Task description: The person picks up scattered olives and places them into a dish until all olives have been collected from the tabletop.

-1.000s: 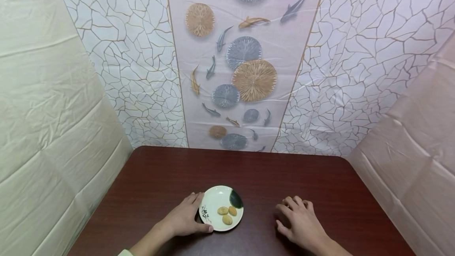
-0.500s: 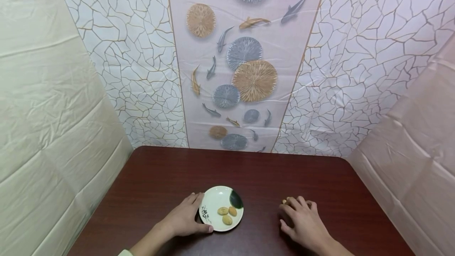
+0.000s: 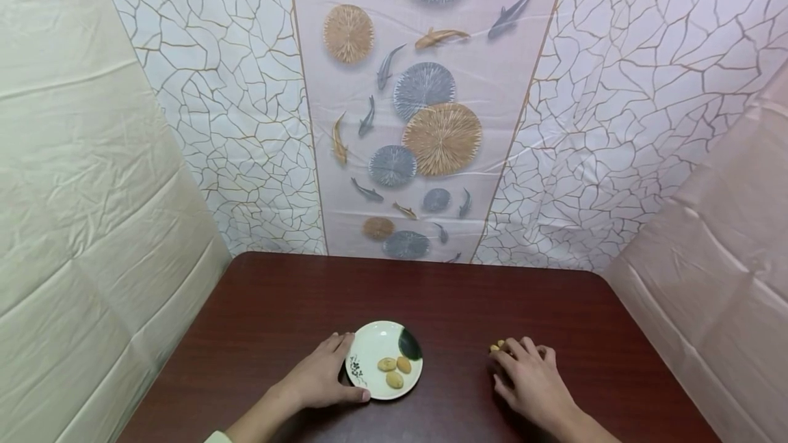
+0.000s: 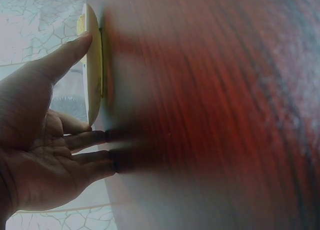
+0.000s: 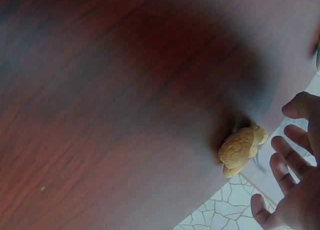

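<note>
My left hand holds the left edge of a small round white plate, which has a dark green patch and a dark flower print. The left wrist view shows the thumb on the rim and a fingertip against the edge. On the plate lie 3 oval yellow-tan pieces, nut-like in look. My right hand is over the table on the right with loosely bent fingers and nothing in them. Just beyond its fingertips, several wrinkled tan nut-like pieces lie bunched together, partly hidden by the hand in the head view.
The dark red-brown wooden table has rounded far corners. A patterned cloth hangs behind it, and pale folded cloth walls stand at the left and right.
My right hand has drawn off to the right, and more of the loose nut-like pieces show by its fingertips. My left hand and the plate have stayed put.
</note>
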{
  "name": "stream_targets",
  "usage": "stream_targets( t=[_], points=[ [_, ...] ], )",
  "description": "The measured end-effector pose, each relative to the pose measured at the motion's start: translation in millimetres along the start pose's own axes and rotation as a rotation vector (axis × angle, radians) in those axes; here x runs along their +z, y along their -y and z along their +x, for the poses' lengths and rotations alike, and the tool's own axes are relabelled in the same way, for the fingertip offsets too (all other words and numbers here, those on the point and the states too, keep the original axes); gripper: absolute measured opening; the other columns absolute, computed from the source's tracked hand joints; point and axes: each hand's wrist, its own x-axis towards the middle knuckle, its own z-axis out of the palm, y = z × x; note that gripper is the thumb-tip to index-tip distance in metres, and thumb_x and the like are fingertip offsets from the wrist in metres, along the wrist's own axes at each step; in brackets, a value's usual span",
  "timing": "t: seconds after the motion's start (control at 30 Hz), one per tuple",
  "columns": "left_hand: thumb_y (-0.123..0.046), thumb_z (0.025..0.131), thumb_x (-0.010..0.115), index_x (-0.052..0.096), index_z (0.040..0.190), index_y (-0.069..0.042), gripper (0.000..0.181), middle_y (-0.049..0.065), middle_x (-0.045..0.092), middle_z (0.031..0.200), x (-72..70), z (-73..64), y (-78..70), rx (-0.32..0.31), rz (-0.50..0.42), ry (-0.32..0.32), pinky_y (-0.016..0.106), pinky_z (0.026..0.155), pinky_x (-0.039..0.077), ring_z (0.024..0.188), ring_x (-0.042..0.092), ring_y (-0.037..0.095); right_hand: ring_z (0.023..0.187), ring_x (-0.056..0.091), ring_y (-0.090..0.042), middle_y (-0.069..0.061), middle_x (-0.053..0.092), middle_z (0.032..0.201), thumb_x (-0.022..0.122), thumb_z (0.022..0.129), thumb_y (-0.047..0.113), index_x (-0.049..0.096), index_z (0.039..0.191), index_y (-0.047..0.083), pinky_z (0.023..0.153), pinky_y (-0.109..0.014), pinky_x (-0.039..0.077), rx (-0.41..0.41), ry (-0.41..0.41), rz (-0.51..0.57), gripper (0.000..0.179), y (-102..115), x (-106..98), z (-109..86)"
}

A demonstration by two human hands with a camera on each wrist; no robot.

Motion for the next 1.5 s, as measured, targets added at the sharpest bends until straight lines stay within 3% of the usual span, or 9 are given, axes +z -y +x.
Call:
stream_targets(
  t=[0.83,1.23,1.5],
  points=[
    [-0.061,0.083,0.092,0.036,0.169,0.006,0.123,0.029,0.041,0.173,0.2,-0.6,0.1,0.01,-0.003,-0.01,0.072,0.126,0.039,0.164,0.034,0.053,0.097,0.054,-0.018,0.005,0.067,0.105,0.094,0.086,0.016,0.08,0.104,0.022,0.084,-0.063,0.048,0.099,0.13,0.0,0.024,-5.4,1.3,-0.8],
    [-0.062,0.083,0.092,0.036,0.169,0.006,0.123,0.028,0.041,0.174,1.1,-0.4,1.9,0.005,-0.004,-0.009,0.072,0.126,0.039,0.164,0.034,0.052,0.094,0.056,-0.021,0.003,0.067,0.102,0.095,0.081,0.017,0.077,0.096,0.02,0.083,-0.065,0.049,0.112,0.07,-0.011,0.023,-6.4,4.4,-2.2],
    [-0.062,0.082,0.092,0.036,0.169,0.006,0.123,0.028,0.042,0.173,2.1,-0.3,3.1,0.015,-0.003,-0.017,0.072,0.125,0.039,0.164,0.035,0.052,0.096,0.058,-0.024,0.001,0.066,0.1,0.094,0.08,0.019,0.077,0.094,0.02,0.085,-0.067,0.048,0.134,0.073,-0.021,0.022,-6.5,5.9,-2.7]
  ],
)
